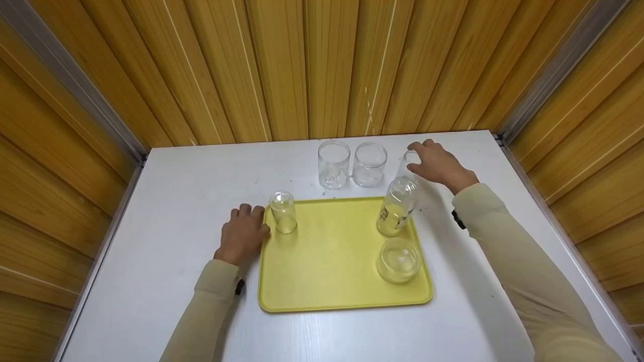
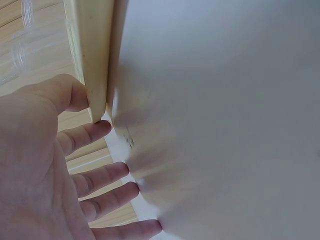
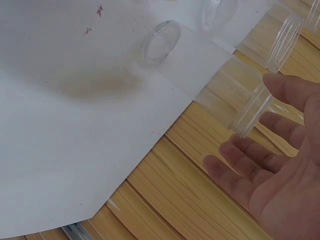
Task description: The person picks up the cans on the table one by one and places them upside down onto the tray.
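Observation:
My left hand [image 1: 241, 234] rests at the left rim of a yellow tray [image 1: 322, 301]. In the left wrist view its thumb touches the tray edge [image 2: 92, 50], and the other fingers [image 2: 107, 197] reach fairly straight to the tabletop. At the back right, my right hand [image 1: 440, 163] grips a clear glass jar [image 1: 406, 168] by its mouth. The right wrist view has thumb and fingers on either side of the jar's ridged rim [image 3: 252, 112]; its base is on the table.
The tray carries a small glass jar [image 1: 284, 216], a tall glass bottle with dark print [image 1: 395, 213] and a wide glass jar [image 1: 399, 261]. Behind it stand two clear jars [image 1: 333, 168] [image 1: 370, 168]. Wood-patterned walls [image 1: 282, 70] bound the white table [image 1: 166, 221].

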`<action>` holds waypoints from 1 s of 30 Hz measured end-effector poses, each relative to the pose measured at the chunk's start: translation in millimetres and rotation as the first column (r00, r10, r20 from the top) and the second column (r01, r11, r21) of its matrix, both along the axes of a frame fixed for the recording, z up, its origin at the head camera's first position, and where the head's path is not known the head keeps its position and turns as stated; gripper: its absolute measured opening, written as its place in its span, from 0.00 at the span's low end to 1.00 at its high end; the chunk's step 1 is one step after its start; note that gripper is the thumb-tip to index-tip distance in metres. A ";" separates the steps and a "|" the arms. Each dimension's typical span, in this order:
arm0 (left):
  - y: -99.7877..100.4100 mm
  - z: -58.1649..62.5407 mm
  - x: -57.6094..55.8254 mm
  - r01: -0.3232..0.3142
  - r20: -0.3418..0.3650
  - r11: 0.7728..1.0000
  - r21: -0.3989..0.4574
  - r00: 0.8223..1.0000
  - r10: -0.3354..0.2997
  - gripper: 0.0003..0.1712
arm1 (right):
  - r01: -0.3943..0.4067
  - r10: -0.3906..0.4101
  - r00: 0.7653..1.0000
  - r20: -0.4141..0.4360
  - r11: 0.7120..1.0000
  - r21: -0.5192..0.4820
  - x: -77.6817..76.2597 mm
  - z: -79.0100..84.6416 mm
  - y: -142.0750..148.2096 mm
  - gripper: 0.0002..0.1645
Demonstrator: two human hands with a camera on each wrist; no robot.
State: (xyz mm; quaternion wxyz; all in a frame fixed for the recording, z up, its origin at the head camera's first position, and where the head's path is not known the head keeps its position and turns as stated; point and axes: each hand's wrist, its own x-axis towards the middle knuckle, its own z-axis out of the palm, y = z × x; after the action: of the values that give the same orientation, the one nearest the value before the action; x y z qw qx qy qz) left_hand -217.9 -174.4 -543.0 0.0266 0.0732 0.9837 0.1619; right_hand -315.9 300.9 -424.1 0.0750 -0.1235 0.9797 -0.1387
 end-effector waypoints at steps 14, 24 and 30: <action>0.4 0.7 1.0 -0.003 0.005 1.000 0.004 1.000 0.003 0.30 | 0.048 -0.047 0.998 0.030 0.998 -0.032 -0.8 -2.0 -1.1 0.35; 0.2 1.4 2.2 -0.009 0.000 1.000 -0.002 1.000 0.009 0.29 | 0.052 -0.051 0.998 0.027 0.997 -0.050 5.0 -0.5 3.8 0.34; 0.6 0.9 2.5 -0.008 -0.005 1.000 0.019 1.000 0.008 0.27 | 0.047 -0.048 0.999 -0.016 0.996 -0.073 9.3 2.7 11.0 0.34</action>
State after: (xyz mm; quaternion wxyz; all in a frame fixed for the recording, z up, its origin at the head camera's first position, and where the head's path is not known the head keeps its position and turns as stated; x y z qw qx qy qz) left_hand -215.4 -173.7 -542.1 0.0230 0.0700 0.9825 0.1712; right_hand -306.6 311.9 -421.3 0.0583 -0.1040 0.9773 -0.1749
